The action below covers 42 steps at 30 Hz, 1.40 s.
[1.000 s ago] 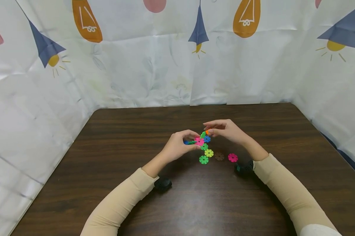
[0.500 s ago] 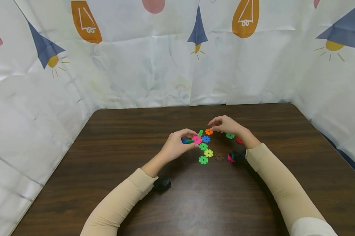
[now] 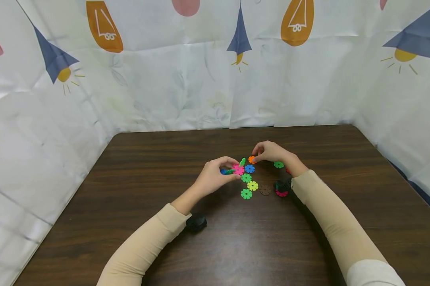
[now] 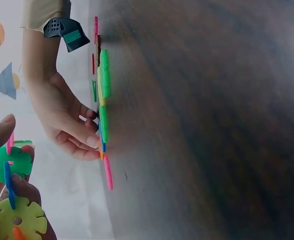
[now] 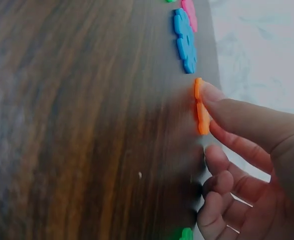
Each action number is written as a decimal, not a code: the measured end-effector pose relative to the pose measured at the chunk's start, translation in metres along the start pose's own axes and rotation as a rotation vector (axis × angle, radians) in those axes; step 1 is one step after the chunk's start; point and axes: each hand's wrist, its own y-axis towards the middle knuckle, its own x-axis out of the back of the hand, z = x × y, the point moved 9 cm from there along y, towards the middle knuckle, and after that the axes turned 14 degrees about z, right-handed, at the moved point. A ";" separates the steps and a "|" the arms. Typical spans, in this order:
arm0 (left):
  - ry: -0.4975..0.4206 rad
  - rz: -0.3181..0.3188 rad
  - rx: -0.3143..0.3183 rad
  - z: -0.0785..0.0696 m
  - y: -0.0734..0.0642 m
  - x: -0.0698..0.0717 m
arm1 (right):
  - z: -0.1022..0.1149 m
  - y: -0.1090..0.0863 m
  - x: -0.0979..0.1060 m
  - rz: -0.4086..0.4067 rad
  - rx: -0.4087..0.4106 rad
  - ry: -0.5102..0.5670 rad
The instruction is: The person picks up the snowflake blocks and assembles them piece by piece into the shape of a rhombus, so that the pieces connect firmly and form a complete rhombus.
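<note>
My left hand grips a cluster of joined notched plastic discs. In the left wrist view it includes a green disc, a blue disc edge-on and a yellow disc, plus pink and orange bits partly hidden by fingers. Farther back, my right hand pinches a loose orange notched disc between thumb and index finger, low at the tabletop. The other fingers curl loosely. Beside the orange disc lies a blue disc; a green disc lies just nearer.
On the dark wooden table lie a yellow disc, another green disc, a brown disc and a pink disc. One more green disc lies beneath the right forearm. A printed curtain hangs behind.
My right hand has moved slightly back from the cluster to the orange disc on the table. The left hand, still holding the cluster, has shifted slightly left.
</note>
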 end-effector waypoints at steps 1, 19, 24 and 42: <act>0.001 -0.002 -0.001 0.000 0.000 0.000 | 0.000 0.001 0.000 -0.003 -0.005 0.001; -0.038 -0.031 0.020 0.000 0.000 0.002 | -0.003 -0.010 0.002 -0.069 0.026 0.127; -0.022 -0.034 0.020 -0.001 -0.001 0.001 | -0.004 -0.018 0.005 -0.124 0.039 0.196; -0.008 -0.047 0.034 0.000 -0.001 0.001 | 0.018 -0.043 -0.010 -0.215 0.137 0.523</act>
